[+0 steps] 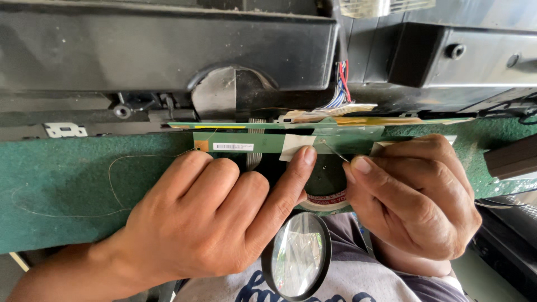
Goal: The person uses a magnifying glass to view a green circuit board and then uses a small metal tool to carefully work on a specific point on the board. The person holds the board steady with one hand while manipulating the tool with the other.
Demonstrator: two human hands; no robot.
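A narrow green circuit board strip (251, 142) lies along the edge of a dark flat-panel chassis (168, 50). My left hand (218, 218) rests on the green cloth, its index fingertip pressing a piece of white tape (293, 144) onto the strip. My right hand (414, 196) pinches a thin wire or needle-like probe (334, 151) whose tip points at the strip beside the tape. A roll of tape (324, 193) sits under my hands, partly hidden.
A green cloth (67, 184) covers the bench, with a thin loose wire (112, 179) lying on it. A round magnifying glass (296, 254) hangs near my chest. Coloured cables (341, 84) run into the chassis. A dark block (512, 156) sits at right.
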